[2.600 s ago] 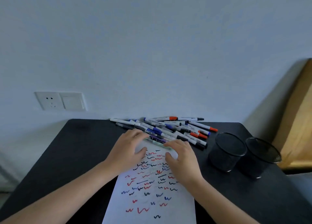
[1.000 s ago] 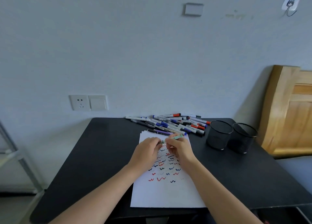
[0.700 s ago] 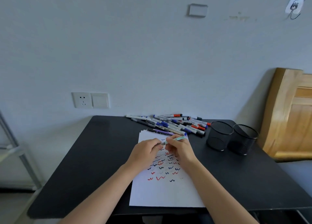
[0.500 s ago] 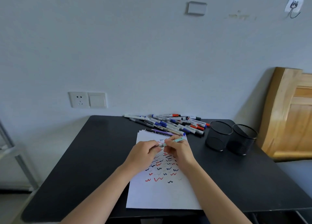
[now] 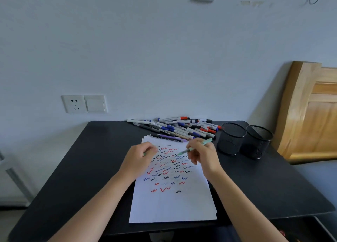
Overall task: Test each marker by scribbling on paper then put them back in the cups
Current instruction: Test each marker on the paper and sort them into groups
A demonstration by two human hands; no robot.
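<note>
A white sheet of paper (image 5: 173, 203) covered with red, blue and black scribbles lies on the black table (image 5: 87, 161). My right hand (image 5: 204, 155) grips an uncapped pale green marker (image 5: 196, 147), its tip pointing left just over the paper's upper part. My left hand (image 5: 139, 157) is curled round the marker's green cap, of which only a sliver shows. A pile of several markers (image 5: 179, 128) lies beyond the paper. Two black mesh cups (image 5: 231, 139) (image 5: 257, 143) stand at the right; I see nothing in them.
A wooden board (image 5: 310, 114) leans against the wall to the right of the table. A wall socket and switch (image 5: 84, 104) sit above the table's far left corner. A purple pen (image 5: 171, 137) lies along the paper's top edge.
My hands met over a green marker, then pulled apart: the cap came off into my left hand and the marker stayed in my right. The camera drew back from the table.
</note>
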